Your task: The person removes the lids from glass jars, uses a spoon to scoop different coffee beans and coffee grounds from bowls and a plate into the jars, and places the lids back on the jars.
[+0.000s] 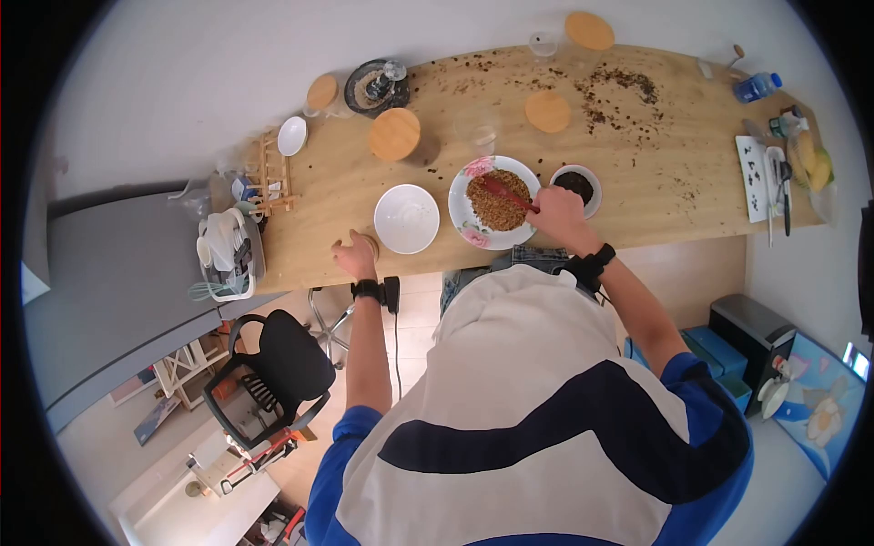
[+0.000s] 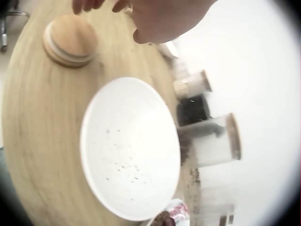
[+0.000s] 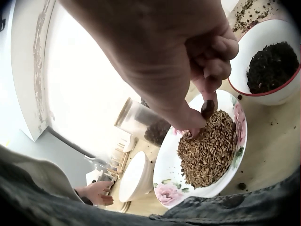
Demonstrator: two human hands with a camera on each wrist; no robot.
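Note:
My right hand (image 1: 559, 217) grips the handle of a dark red spoon (image 1: 506, 193), whose far end lies in a heap of brown grain (image 3: 207, 155). Under the grain is a white plate (image 3: 162, 176) with pink flowers. Just right of the plate sits a red-rimmed bowl (image 3: 240, 70) of dark, leaf-like bits. My left hand (image 1: 353, 256) holds nothing, its fingers loosely spread beside a round wooden lid (image 2: 73, 37) near the table's front edge. Between the hands stands a white bowl (image 1: 407, 219) with a few dark specks inside.
Wood-lidded jars (image 1: 395, 135) and a dark mortar (image 1: 376, 88) stand along the back. Dark bits (image 1: 628, 100) lie scattered at the back right. A wooden rack (image 1: 270, 177) and a utensil basket (image 1: 228, 255) are at the left end, a white tray (image 1: 752, 177) at the right.

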